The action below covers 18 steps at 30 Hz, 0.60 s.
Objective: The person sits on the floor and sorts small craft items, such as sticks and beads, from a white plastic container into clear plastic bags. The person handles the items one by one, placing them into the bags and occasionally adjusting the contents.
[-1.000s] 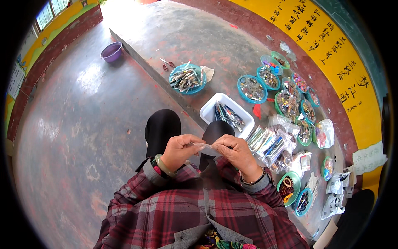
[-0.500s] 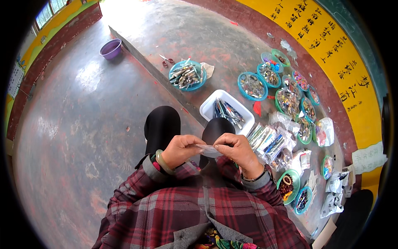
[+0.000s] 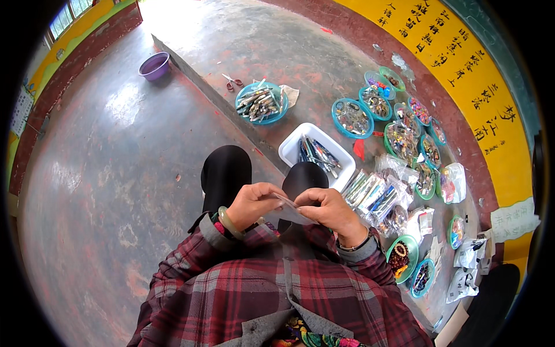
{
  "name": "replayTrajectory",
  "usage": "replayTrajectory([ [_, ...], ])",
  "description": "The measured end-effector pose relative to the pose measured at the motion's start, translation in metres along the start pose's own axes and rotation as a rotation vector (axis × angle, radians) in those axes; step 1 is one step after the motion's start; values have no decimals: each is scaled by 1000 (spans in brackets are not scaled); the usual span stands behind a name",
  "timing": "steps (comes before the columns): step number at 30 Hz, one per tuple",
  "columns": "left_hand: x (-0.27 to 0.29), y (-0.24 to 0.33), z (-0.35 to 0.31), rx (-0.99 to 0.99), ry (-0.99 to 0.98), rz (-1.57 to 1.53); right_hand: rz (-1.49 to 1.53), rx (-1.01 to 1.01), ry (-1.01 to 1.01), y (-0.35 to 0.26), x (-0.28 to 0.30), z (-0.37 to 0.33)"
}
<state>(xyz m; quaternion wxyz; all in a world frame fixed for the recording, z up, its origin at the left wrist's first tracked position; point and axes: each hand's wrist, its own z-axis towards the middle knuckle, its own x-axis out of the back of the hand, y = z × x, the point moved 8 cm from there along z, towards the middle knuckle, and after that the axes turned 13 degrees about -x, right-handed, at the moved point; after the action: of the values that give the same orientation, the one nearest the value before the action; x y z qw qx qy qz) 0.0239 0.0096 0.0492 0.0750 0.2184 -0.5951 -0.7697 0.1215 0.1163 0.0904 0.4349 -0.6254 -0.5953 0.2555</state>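
A small clear plastic bag [image 3: 293, 214] is held above my lap, pinched by its edge between both hands. My left hand [image 3: 252, 205], with a pale bangle at the wrist, grips one side with thumb and forefinger. On the other side my right hand [image 3: 334, 213] pinches the bag the same way, its fingertips nearly meeting the left ones. Just beyond my knees sits a white plastic basin [image 3: 287, 149] with several pens [image 3: 317, 157] lying in it. Packs of pens in clear bags [image 3: 374, 195] lie on the floor to the right of my right hand.
A blue basket [image 3: 282, 97] full of pens stands farther ahead, with red-handled scissors [image 3: 231, 84] beside it. Several baskets of small goods, including a blue one [image 3: 335, 121], cluster at the right. A purple basin [image 3: 155, 74] is far left, past a floor ledge [image 3: 214, 99].
The plastic bag has tipped, so its pinched edge now slants between my fingertips. Both hands have shifted only slightly, and the things on the floor stay where they were.
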Motion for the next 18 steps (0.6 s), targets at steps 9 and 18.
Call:
replayTrajectory([
  [9, -14, 4, -1, 8, -20, -84, -128, 114, 151, 2, 3, 5],
  [18, -13, 29, 4, -322, -24, 607, -388, 315, 313, -12, -12, 5],
])
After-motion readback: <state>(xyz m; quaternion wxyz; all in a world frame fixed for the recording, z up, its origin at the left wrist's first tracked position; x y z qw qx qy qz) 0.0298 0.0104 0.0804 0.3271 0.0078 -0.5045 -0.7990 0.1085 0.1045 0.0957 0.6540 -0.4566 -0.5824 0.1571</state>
